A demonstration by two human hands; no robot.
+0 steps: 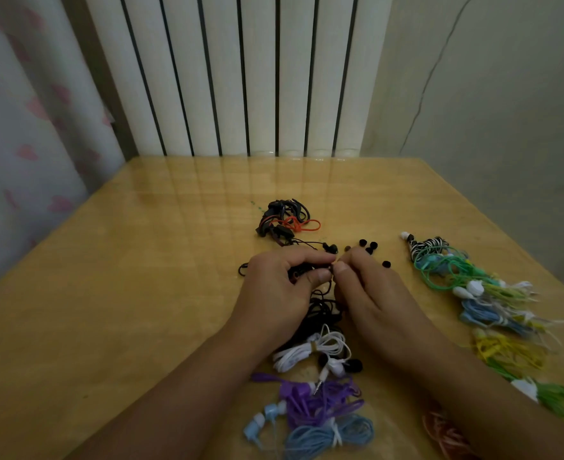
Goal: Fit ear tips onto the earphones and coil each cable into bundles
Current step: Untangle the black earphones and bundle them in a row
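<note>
My left hand (279, 287) grips a black earphone (302, 271) between thumb and fingers at the table's middle. My right hand (370, 290) pinches at the earbud's end, fingertips meeting the left hand's; whatever small piece it holds is hidden. The black cable (320, 313) hangs loose between my wrists. The second black earbud (330, 248) lies just beyond my fingers. Several loose black ear tips (370, 247) sit behind my right hand.
A black and orange tangle (285, 220) lies farther back. Bundled white (310, 353), purple (317, 398) and light blue (327, 433) earphones lie near me. A row of green, blue and yellow bundles (483, 293) runs along the right. A radiator (240, 74) stands behind the wooden table (108, 293).
</note>
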